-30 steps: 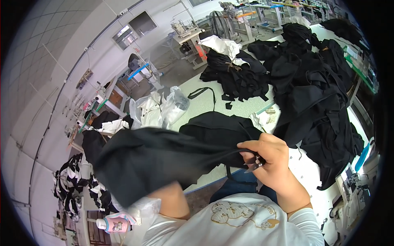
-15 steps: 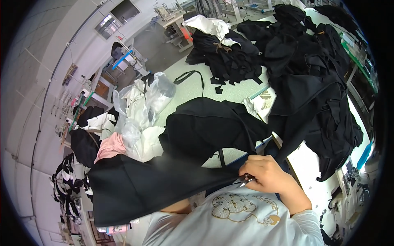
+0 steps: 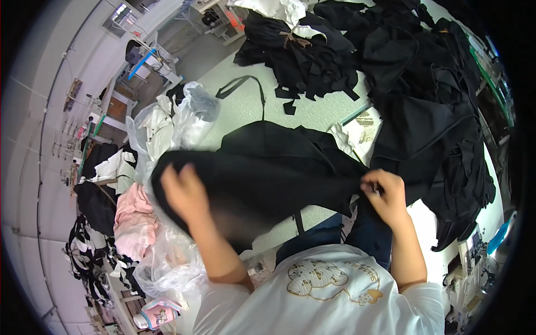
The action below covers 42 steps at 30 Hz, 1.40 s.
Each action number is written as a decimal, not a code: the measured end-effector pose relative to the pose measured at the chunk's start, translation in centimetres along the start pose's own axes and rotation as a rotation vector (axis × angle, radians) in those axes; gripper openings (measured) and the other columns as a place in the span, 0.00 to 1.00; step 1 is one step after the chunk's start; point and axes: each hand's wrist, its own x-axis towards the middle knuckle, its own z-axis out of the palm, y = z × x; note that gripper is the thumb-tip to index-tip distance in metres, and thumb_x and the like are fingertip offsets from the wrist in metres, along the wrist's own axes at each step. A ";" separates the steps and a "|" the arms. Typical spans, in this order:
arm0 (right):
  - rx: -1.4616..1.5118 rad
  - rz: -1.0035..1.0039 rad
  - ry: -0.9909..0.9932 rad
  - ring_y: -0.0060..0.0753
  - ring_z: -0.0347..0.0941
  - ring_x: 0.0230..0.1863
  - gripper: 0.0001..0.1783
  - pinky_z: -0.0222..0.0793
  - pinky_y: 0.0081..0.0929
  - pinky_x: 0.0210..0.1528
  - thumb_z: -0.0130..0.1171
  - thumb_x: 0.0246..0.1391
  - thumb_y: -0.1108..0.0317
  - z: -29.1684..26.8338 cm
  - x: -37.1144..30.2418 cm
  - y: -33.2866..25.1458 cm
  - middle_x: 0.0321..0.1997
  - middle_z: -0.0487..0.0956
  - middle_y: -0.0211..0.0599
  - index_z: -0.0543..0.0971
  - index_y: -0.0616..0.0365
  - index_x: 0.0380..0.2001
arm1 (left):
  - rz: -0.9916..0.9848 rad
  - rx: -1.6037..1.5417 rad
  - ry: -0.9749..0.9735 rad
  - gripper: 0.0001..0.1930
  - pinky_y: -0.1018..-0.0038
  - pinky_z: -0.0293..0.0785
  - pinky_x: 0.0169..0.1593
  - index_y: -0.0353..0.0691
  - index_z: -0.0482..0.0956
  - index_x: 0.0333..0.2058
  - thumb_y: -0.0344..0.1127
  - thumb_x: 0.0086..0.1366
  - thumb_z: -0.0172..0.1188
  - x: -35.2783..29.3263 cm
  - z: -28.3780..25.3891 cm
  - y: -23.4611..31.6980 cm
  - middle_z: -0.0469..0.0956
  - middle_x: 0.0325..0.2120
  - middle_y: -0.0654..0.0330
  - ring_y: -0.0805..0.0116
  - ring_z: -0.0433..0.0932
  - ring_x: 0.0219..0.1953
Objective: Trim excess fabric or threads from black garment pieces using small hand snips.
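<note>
A dark black fabric piece (image 3: 262,181) stretches across in front of me, blurred at its left and lower parts. My left hand (image 3: 188,195) is over its left end, smeared by motion, with thumb and fingers apart. At the other end, my right hand (image 3: 386,192) is closed, pinching the cloth's narrow right edge. A small metal tool (image 3: 377,191) pokes out of the same fist, looking like thread snips; most of it is hidden by the fingers. More black cloth (image 3: 273,134) lies just beyond, on the pale green tabletop (image 3: 241,113).
Black garment pieces (image 3: 424,111) are heaped at the right, with a tied black bundle (image 3: 301,56) at the far side. Clear plastic bags (image 3: 195,109) and pink cloth (image 3: 135,215) lie left. A pink-and-white bottle (image 3: 158,317) is at lower left; a sewing machine (image 3: 474,245) stands at right.
My left hand has come out from beneath the black fabric and moved up onto its left end. The fabric has swung up and away. My right hand has moved right and farther off.
</note>
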 end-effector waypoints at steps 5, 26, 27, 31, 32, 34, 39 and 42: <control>-0.228 0.282 -0.134 0.52 0.78 0.31 0.13 0.72 0.39 0.34 0.69 0.43 0.69 3.2 0.3 5.3 0.28 0.80 0.49 0.80 0.61 0.34 | 0.238 -0.007 -0.627 0.25 0.47 0.55 0.65 0.45 0.72 0.59 0.46 0.65 0.58 -4.4 10.9 -4.2 0.66 0.63 0.53 0.48 0.63 0.64; 0.338 0.592 -0.134 0.18 0.73 0.39 0.13 0.69 0.18 0.43 0.62 0.48 0.80 1.1 0.4 2.6 0.36 0.80 0.33 0.76 0.65 0.40 | 0.432 -0.729 -0.648 0.06 0.66 0.72 0.55 0.38 0.77 0.38 0.25 0.62 0.57 -8.6 10.1 8.2 0.79 0.44 0.52 0.55 0.77 0.51; 0.337 0.589 -0.129 0.18 0.73 0.39 0.13 0.69 0.18 0.43 0.62 0.48 0.80 1.1 0.3 2.5 0.36 0.80 0.33 0.76 0.65 0.40 | 0.425 -0.841 -0.777 0.09 0.65 0.72 0.56 0.37 0.73 0.39 0.21 0.60 0.56 -10.2 10.8 10.1 0.77 0.48 0.50 0.53 0.76 0.52; 0.406 0.597 -0.030 0.19 0.72 0.44 0.13 0.68 0.19 0.47 0.63 0.48 0.80 1.6 -0.3 1.5 0.37 0.78 0.29 0.75 0.63 0.38 | 0.572 -0.940 -0.964 0.12 0.63 0.75 0.49 0.36 0.67 0.42 0.20 0.61 0.55 -13.3 13.5 13.4 0.77 0.46 0.49 0.48 0.77 0.48; 0.374 0.573 0.014 0.19 0.72 0.43 0.12 0.69 0.20 0.46 0.63 0.47 0.80 2.0 -0.8 1.7 0.36 0.78 0.29 0.75 0.63 0.37 | 0.511 -0.919 -1.098 0.12 0.63 0.76 0.47 0.36 0.66 0.43 0.21 0.62 0.55 -13.5 13.7 13.7 0.78 0.43 0.49 0.48 0.78 0.46; 0.254 0.566 0.052 0.22 0.75 0.38 0.13 0.71 0.22 0.42 0.64 0.47 0.80 2.3 -0.9 1.2 0.33 0.79 0.33 0.74 0.62 0.36 | 0.429 -0.870 -1.262 0.09 0.64 0.77 0.43 0.35 0.67 0.42 0.24 0.64 0.56 -13.6 13.8 14.3 0.79 0.36 0.49 0.50 0.81 0.40; -0.103 0.438 0.175 0.42 0.78 0.32 0.14 0.72 0.29 0.37 0.67 0.44 0.78 2.7 -1.0 1.0 0.30 0.79 0.44 0.73 0.62 0.33 | 0.365 -0.967 -1.489 0.09 0.69 0.76 0.42 0.33 0.70 0.40 0.25 0.63 0.59 -13.6 15.3 14.1 0.79 0.31 0.53 0.61 0.81 0.36; -0.124 0.366 0.253 0.40 0.78 0.31 0.14 0.72 0.28 0.37 0.68 0.44 0.78 3.2 -1.1 1.8 0.30 0.79 0.43 0.73 0.62 0.33 | 0.028 -1.257 -1.777 0.05 0.78 0.73 0.43 0.32 0.75 0.38 0.23 0.62 0.58 -13.6 17.1 13.6 0.79 0.32 0.62 0.77 0.76 0.37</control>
